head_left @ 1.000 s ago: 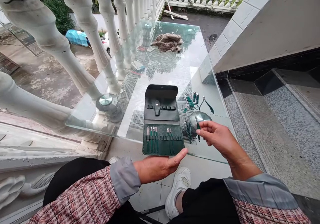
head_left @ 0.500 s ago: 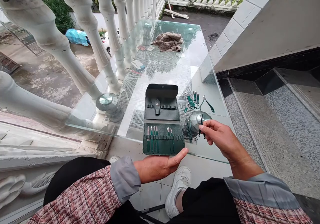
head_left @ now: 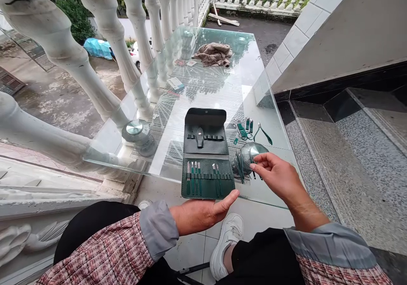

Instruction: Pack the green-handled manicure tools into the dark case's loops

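Note:
An unfolded dark green manicure case (head_left: 208, 189) rests on my left hand (head_left: 203, 213), whose fingers are hidden beneath it and whose thumb sticks out to the right. Several slim metal tools (head_left: 193, 179) stand in the loops of its lower panel, with bare loops between and beside them. In the upper panel, a small leather tab with a snap (head_left: 199, 136) sits between loops. My right hand (head_left: 276, 172) hovers right of the case, thumb and fingertips pinched together. Thin dark tool ends (head_left: 253, 175) show just below its fingertips; whether they are gripped is unclear.
On the glass table (head_left: 206, 94) lie several thin green tools (head_left: 239, 166), nail clippers (head_left: 249, 125) and cuticle nippers (head_left: 264, 133). A brown cloth (head_left: 213, 55) and a small box (head_left: 175, 83) are farther back. Balusters (head_left: 111, 35) border the left, stone steps (head_left: 356, 128) the right.
My right hand has shifted slightly, and its fingers now cover more of the dark tool at their tips. The case and my left hand stay almost in place.

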{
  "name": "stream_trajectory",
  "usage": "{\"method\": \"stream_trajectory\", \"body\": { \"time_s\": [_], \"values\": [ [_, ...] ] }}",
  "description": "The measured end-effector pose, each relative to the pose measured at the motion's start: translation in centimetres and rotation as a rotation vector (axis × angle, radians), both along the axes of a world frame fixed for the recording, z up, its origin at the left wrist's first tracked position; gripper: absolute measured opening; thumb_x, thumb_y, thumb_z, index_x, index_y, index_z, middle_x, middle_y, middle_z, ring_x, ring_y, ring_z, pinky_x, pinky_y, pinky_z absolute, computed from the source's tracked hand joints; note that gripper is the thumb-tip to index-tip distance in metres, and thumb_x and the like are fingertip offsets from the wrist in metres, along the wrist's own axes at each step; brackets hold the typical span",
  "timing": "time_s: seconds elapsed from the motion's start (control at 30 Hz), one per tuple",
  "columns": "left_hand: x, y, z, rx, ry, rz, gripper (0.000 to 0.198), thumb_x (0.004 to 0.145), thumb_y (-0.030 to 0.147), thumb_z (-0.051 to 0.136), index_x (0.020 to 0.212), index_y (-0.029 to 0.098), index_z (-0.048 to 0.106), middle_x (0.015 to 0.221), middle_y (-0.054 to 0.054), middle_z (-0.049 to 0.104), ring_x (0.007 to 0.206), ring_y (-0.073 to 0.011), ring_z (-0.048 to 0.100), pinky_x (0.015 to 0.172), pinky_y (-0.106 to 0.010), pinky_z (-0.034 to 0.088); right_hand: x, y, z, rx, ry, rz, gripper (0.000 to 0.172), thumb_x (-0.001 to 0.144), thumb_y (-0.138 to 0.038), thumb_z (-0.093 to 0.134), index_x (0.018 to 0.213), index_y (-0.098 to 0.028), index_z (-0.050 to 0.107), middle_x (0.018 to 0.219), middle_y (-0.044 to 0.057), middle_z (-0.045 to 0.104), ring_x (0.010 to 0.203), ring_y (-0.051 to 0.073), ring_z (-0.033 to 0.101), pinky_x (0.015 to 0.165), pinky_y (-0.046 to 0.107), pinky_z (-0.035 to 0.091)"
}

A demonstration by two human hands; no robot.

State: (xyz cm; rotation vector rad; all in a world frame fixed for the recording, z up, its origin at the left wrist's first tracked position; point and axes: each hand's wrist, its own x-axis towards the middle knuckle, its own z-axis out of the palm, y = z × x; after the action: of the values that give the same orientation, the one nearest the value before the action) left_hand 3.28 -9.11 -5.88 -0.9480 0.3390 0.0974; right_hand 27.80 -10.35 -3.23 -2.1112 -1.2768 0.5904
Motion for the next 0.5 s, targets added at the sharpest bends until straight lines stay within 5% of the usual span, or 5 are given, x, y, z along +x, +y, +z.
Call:
{"method": "stream_trajectory", "body": {
  "time_s": [0.3, 0.5],
  "values": [
    [-0.2, -0.1, -0.9, 0.007, 0.017, -0.026, 0.07, 0.072, 0.0, 0.019, 0.142, -0.002, 0.023, 0.123, -0.021, 0.054, 0.116, -0.0233, 0.057, 0.088, -0.043, 0.054, -1.2, 0.0, 0.5, -0.058, -0.062, 0.106, 0.028, 0.067, -0.046, 0.064, 0.082, -0.022, 0.062, 0.063, -0.002, 0.059, 0.057, 0.014, 0.052, 0.058, 0.028, 0.039],
    [-0.1, 0.0, -0.2, 0.136, 0.02, 0.0, 0.068, 0.07, 0.004, 0.024, 0.137, 0.001, 0.037, 0.124, -0.021, 0.054, 0.116, -0.0277, 0.057, 0.086, -0.049, 0.054, -0.7, -0.1, 0.3, -0.055, -0.004, 0.102, 0.024, 0.069, -0.044, 0.059, 0.077, -0.022, 0.064, 0.064, 0.0, 0.063, 0.061, 0.017, 0.056, 0.061, 0.03, 0.041]
  ]
}}
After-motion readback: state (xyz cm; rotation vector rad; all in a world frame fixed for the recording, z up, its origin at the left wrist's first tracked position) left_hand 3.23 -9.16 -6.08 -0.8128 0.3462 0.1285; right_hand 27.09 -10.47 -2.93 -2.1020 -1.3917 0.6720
